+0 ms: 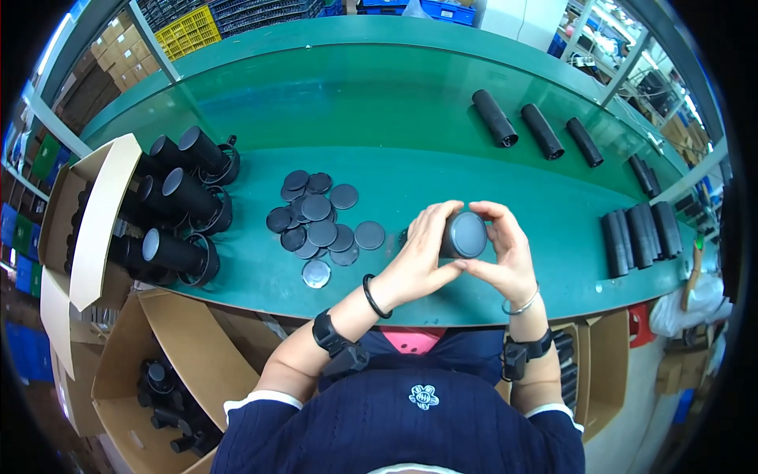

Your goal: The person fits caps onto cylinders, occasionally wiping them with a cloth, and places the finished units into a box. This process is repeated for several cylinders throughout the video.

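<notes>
A black cylindrical tube [467, 235] stands between my hands over the green table, its round dark end cap facing up. My left hand [422, 249] curls round its left side. My right hand [510, 257] grips the right side, fingertips at the rim and thumb near the front. The tube's lower part is hidden by my fingers. Left of my hands lies a loose heap of flat black discs [316, 208]. One disc [316, 273], shinier than the others, lies at the heap's near edge.
Black cylinders with ring bases [189, 197] stand at the table's left, beside an open cardboard box [99, 221]. Black tubes lie on the green belt [541, 130] and in a row [641, 237] at right. Boxes of black parts [162, 379] sit below the near edge.
</notes>
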### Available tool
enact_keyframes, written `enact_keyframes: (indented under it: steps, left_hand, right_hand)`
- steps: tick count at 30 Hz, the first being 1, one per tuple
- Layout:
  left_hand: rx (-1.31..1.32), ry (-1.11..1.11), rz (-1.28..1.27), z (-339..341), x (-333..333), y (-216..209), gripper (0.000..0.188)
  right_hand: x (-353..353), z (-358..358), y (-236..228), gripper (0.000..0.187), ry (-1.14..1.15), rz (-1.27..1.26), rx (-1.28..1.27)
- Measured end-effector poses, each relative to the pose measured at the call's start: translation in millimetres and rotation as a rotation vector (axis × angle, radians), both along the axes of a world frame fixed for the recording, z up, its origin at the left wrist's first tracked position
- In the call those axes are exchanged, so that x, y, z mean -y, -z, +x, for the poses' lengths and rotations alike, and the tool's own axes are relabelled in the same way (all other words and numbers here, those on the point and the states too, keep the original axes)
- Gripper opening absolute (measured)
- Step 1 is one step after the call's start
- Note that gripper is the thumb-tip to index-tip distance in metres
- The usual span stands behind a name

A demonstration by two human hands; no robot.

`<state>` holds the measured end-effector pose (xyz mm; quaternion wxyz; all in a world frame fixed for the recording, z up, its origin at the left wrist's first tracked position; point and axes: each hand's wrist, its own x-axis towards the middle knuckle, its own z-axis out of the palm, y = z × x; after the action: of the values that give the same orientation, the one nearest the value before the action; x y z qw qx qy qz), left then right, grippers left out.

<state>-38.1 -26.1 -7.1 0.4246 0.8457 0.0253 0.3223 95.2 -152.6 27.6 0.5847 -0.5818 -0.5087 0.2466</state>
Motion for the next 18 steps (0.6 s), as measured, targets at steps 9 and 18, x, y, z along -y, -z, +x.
enact_keyframes:
  steps: [9, 18]
  left_hand:
    - [0.004, -0.051, -0.185, 2, -16, 4, 0.074]
    - [0.003, 0.206, -0.513, -8, -20, -5, 0.074]
  right_hand:
    - [-22, 6, 14, 0.070, -0.058, 0.016, -0.048]
    - [-32, -9, 10, 0.040, -0.046, 0.097, -0.365]
